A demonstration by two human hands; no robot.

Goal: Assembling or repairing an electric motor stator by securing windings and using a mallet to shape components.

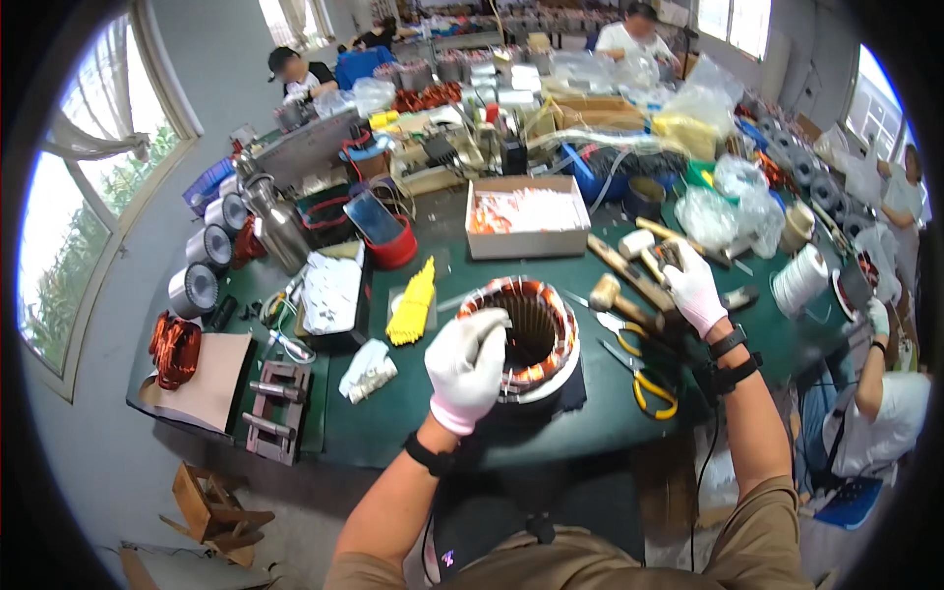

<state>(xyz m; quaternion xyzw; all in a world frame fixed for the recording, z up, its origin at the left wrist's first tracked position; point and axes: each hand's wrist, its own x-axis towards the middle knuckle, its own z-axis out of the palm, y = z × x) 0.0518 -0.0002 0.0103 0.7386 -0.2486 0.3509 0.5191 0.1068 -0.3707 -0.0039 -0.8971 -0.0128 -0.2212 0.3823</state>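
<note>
A motor stator (562,320) with copper windings and white insulation round its rim stands upright on the green bench before me. My left hand (465,372), in a white glove, is at the stator's left rim with its fingers curled together; what they hold, if anything, is hidden. Off to the right, my gloved right hand (694,291) is closed round a small dark object (672,258) that I cannot make out, above the wooden-handled tools. Between stator and right hand lie scissors with yellow handles (654,393), a second yellow-handled pair (619,324) and a mallet (608,293).
A cardboard box (521,244) of white and orange pieces stands behind the stator. Yellow sleeving (413,305), a white cloth bundle (368,372) and a metal fixture (278,408) lie to the left. A white cord spool (801,280) stands at right. Other people work farther off.
</note>
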